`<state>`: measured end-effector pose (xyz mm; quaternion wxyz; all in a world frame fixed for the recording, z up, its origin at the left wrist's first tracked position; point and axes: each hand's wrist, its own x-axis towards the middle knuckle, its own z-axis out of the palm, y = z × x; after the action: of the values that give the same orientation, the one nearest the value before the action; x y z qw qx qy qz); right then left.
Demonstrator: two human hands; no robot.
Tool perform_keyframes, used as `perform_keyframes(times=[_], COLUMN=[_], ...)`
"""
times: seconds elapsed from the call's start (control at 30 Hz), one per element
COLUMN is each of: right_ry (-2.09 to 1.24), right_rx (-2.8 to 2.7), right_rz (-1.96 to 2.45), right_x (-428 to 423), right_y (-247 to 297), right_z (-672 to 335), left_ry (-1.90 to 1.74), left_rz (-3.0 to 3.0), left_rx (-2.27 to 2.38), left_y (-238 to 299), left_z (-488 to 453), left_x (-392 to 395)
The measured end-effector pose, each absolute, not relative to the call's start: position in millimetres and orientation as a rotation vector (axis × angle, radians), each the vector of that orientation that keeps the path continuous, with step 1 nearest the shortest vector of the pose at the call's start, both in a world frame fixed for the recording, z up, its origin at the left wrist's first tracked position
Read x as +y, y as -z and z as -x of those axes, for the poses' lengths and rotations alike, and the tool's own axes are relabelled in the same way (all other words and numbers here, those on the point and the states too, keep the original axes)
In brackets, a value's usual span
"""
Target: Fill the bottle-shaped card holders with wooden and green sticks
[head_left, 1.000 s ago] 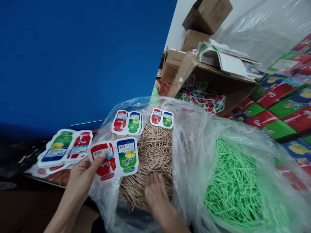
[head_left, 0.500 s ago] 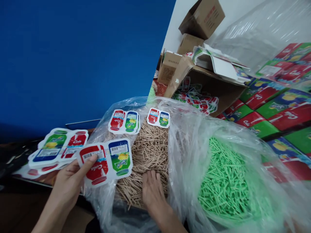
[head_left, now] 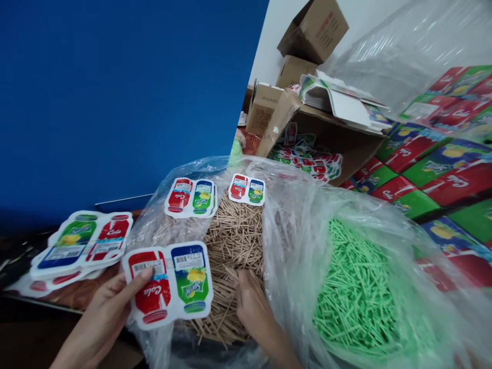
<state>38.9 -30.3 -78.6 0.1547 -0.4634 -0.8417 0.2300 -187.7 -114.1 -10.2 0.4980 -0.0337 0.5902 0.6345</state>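
My left hand (head_left: 111, 300) grips a die-cut card (head_left: 169, 284) by its left edge, thumb on top. The card shows a red Cola jar and a green and blue Sprite jar. My right hand (head_left: 253, 302) is closed among the thin brown paper sticks (head_left: 238, 230) in a clear plastic bag; a few sticks poke out by its fingertips. At the bag's far side lie a small stack of similar cards (head_left: 190, 197) and a single smaller-looking card (head_left: 246, 188). Further left, more stacked cards (head_left: 82, 243) rest on a dark surface.
Bright green sticks (head_left: 357, 287) fill another clear bag (head_left: 303, 246) on the right. Behind it, an open carton (head_left: 346, 146) holds many loose cards. Printed Cola and Sprite boxes (head_left: 453, 179) are stacked at right. A blue panel (head_left: 123, 92) stands at the left.
My left hand and its card have moved slightly lower. My right hand has turned and closed its fingers on some brown sticks. The view has shifted slightly.
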Motion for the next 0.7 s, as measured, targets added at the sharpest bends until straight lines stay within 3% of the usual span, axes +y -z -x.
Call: perform_keyframes(times=[0.27, 0.47, 0.6, 0.7], right_ry=[-1.241, -1.891, -1.933, -1.906], right_rx=[-1.969, -1.506, -1.660, -1.857], right_rz=[1.232, 1.099, 0.991, 0.848], right_x=[-16, -26, -29, -25], right_y=[76, 56, 52, 49], right_z=[-47, -51, -51, -52], left_ry=[-1.329, -1.083, -0.755, -0.591], left_rz=[-0.057, -0.794, -1.639, -1.873], left_rx=[1.357, 1.347, 1.230, 1.200], left_y=[24, 16, 11, 14], left_z=[183, 153, 132, 119], left_x=[-116, -108, -87, -73])
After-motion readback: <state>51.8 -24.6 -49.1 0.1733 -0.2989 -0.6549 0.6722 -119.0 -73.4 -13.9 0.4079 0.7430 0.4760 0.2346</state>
